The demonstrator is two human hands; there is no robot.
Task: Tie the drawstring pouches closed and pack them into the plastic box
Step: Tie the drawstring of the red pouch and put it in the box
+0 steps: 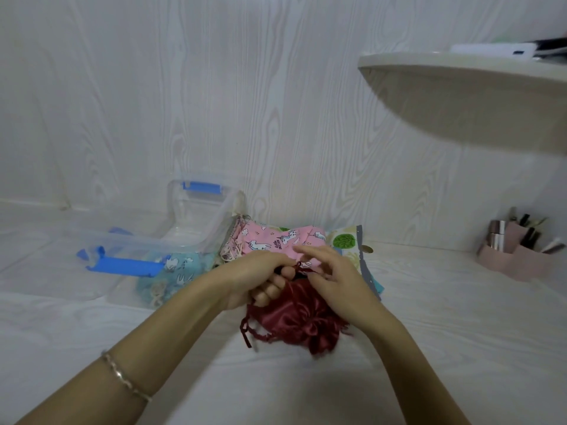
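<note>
Red satin pouch [294, 314] lies on the table [429, 332] under your hands, mouth gathered. Left hand [257, 271] and right hand [334, 271] both pinch its cord [298, 265]; knot looks unfinished. One blue pouch [178, 271] sits in the box [138, 237]. Pink pouch [276, 237] and leaf pouch [343, 240] wait behind, unpacked.

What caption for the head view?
Left hand and right hand tie a dark red satin drawstring pouch near the clear plastic box with blue latches.
</note>
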